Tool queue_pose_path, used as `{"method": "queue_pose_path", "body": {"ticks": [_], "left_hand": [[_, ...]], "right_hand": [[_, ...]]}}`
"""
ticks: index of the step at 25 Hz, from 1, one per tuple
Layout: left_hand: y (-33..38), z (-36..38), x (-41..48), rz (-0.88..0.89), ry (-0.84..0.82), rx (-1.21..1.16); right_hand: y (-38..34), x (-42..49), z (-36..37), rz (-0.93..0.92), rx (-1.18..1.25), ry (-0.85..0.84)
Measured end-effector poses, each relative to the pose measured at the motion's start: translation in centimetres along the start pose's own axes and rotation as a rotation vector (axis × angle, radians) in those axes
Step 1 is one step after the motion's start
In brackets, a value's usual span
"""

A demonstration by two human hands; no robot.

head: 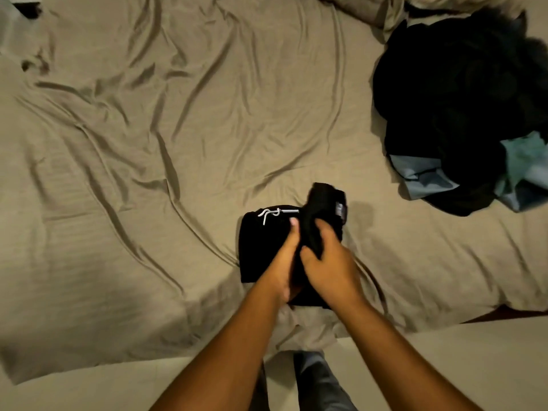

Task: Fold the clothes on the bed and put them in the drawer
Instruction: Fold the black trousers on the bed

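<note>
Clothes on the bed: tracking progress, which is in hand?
The black garment with the white drawstring: right hand grips its fold, left hand touches it; the dark heap lies apart.

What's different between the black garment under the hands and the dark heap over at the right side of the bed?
The black garment is folded into a compact block; the dark heap is a loose mound, and far bigger. The garment shows a white drawstring; the heap has blue-grey cloth poking out. The left hand and right hand are on the garment, not the heap. Both lie on the tan sheet.
</note>
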State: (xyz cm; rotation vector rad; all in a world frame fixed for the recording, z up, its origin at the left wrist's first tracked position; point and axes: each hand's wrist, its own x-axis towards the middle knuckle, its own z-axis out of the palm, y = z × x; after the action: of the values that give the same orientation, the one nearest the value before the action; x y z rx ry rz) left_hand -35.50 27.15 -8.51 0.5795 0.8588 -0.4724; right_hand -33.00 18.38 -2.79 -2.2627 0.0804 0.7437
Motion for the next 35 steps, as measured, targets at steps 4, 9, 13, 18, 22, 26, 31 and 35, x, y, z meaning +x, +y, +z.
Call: {"method": "queue_pose_path", "body": {"ticks": [4,9,13,18,22,26,31,35], "left_hand": [[2.2,-6.6,-1.2,0.135,0.174,-0.069],[1.4,-10.5,2.4,0.328,0.716,0.486],[0.8,-10.0,3.0,0.228,0.982,0.779],[1.7,-10.8,2.5,0.209,0.56,0.352],[3.2,-9.6,1.7,0.212,0.405,0.279],[6.7,-7.6,2.0,0.298,0.323,0.231],[15.8,-4.1,5.2,0.542,0.252,0.371],[22.1,-2.4,9.5,0.717,0.404,0.578]], "right_hand": [[-0.9,2.1,6.4,-0.073,-0.061,-0.407],[5.1,4.8,7.0,0.176,-0.201,0.099],[9.2,6.2,5.7,0.302,-0.144,0.062],[10.4,6.7,6.1,0.27,0.228,0.006],[9.5,6.9,5.5,0.256,0.534,0.012],[5.9,9.9,3.4,0.116,0.662,0.049],[-1.0,18.3,0.1,-0.064,0.691,0.094],[-4.6,25.3,-1.3,-0.064,0.674,0.053]]}}
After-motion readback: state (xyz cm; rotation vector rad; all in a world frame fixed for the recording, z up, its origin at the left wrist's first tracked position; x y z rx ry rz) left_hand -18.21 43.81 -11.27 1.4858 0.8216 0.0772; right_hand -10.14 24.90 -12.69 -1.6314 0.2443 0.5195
